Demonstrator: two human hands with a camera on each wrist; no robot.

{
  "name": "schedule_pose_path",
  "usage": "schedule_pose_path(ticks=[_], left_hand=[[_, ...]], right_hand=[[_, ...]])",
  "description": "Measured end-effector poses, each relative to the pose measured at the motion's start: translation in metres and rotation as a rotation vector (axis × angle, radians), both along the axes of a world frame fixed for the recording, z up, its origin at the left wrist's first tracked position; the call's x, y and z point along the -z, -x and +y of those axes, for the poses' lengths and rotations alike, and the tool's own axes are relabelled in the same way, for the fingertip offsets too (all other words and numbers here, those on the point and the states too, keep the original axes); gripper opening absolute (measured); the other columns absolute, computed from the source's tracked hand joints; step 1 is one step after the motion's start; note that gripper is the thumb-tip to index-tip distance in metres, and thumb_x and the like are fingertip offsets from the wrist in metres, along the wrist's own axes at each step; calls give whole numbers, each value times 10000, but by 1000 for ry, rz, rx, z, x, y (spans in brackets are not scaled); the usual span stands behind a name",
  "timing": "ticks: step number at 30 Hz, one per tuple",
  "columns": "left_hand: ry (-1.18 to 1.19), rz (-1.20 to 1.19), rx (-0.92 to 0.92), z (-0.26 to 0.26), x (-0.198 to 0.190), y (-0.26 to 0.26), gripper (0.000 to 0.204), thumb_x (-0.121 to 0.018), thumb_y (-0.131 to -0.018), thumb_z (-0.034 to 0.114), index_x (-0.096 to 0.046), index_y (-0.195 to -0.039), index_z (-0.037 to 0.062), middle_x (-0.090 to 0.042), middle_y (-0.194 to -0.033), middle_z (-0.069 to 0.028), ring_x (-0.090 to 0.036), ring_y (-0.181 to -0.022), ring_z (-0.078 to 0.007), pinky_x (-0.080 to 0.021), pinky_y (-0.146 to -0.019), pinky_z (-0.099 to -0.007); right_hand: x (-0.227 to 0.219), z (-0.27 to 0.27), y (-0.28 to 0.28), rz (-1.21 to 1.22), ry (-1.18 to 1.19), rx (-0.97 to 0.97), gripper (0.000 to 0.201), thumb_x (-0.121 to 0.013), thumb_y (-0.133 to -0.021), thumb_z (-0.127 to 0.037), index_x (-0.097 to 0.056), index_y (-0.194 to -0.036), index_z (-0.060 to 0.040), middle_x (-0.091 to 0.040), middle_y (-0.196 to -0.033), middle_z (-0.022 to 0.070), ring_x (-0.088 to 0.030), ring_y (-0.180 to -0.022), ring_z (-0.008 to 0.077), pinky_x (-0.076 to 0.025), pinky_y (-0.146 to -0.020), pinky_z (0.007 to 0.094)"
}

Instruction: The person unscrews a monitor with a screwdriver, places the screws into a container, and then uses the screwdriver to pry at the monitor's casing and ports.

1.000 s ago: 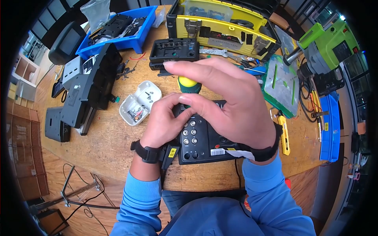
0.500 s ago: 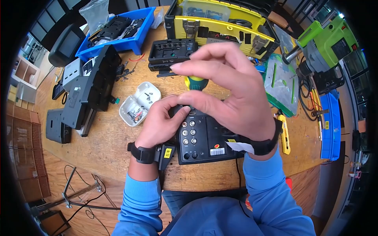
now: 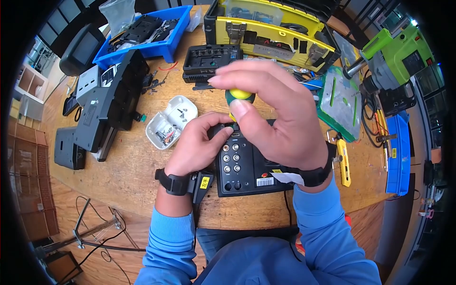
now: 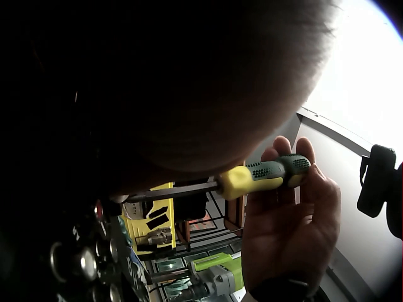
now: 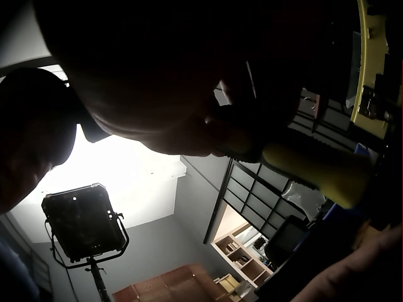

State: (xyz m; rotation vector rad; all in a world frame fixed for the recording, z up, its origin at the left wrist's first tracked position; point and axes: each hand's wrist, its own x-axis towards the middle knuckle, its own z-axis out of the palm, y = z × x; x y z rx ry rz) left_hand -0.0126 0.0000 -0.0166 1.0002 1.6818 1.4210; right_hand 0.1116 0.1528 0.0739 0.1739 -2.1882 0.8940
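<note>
My right hand (image 3: 280, 118) holds a green and yellow screwdriver (image 3: 241, 94) by its handle, thumb on the near side and fingers curled about the far side. In the left wrist view the screwdriver's dark shaft (image 4: 179, 190) runs down toward a fingertip of my left hand. The left hand (image 3: 194, 147) pinches with thumb and forefinger low on the shaft, at the far edge of a black device (image 3: 251, 166). Its upper face bears several round metal connectors and a barcode label. The screwdriver's tip is hidden by the fingers.
An open white case (image 3: 171, 122) with small screws lies left of the device. Farther off are a black housing (image 3: 211, 61), a yellow toolbox (image 3: 275, 42) and a blue bin (image 3: 156, 45). A yellow cutter (image 3: 343, 161) and a green drill (image 3: 396, 57) stand to the right.
My right thumb has moved up onto the screwdriver handle and the fingers have drawn in about it. The handle has shifted slightly right. The left hand stays in place at the device's edge.
</note>
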Motion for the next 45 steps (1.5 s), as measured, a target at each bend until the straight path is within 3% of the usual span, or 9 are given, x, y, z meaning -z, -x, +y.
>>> schedule_pose_path(ticks=[5,14,19,22,31,34,40,45], left_hand=[[15,-18,1,0,2,0,223,-729,-1001,53,-723,-1207,-33,-736,-1117,-107,-686,-1040,-168,-548,-926,-319],[-14,40,-27,0,6,0,202,-742,-989,54,-732,-1173,-28,-737,-1096,-99,-682,-1004,-166,-547,-895,-313],[85,148,-23,0,-9,-3,196,-749,-981,44,-733,-1160,-34,-747,-1101,-103,-690,-1014,-169,-545,-915,-317],[-56,86,-50,2,2,-3,196,-748,-970,21,-730,-1156,-38,-746,-1123,-112,-697,-1051,-187,-543,-943,-325],[-82,153,-35,3,1,-3,189,-735,-952,-14,-724,-1139,-37,-733,-1147,-133,-698,-1092,-231,-537,-981,-340],[-105,188,-33,2,-2,-4,203,-732,-952,-15,-718,-1153,-38,-731,-1147,-135,-698,-1091,-238,-536,-982,-348],[-118,205,-22,2,6,-2,208,-740,-951,6,-707,-1150,-45,-725,-1141,-141,-694,-1088,-243,-534,-974,-356],[-104,139,-49,4,7,-3,186,-743,-951,5,-710,-1129,-39,-717,-1119,-130,-688,-1054,-231,-535,-943,-346]], right_hand=[[-1,2,-3,13,-80,50,315,-664,-933,-60,-780,-1225,-39,-726,-1130,139,-718,-958,246,-576,-849,336],[2,5,0,39,-58,-25,296,-626,-935,-45,-770,-1190,2,-759,-1194,166,-735,-1093,313,-590,-940,391],[0,4,-1,36,-58,-49,316,-781,-902,-59,-787,-1217,-33,-757,-1183,159,-734,-1053,261,-591,-885,337],[1,4,-3,30,-78,26,347,-838,-879,-68,-794,-1223,-47,-756,-1177,156,-730,-1027,233,-588,-866,313],[-1,0,-3,7,-69,8,360,-687,-957,-38,-736,-1312,-15,-749,-1272,195,-734,-1161,326,-579,-975,398],[1,8,3,67,-165,-38,359,-718,-939,-40,-752,-1296,-21,-752,-1243,188,-735,-1129,298,-582,-950,376],[-2,3,-5,0,-110,19,351,-762,-902,-28,-783,-1252,-34,-751,-1187,158,-731,-1043,242,-592,-885,342],[-2,2,-3,40,-109,-4,347,-723,-920,-20,-768,-1264,-18,-757,-1209,170,-738,-1069,274,-594,-905,359]])
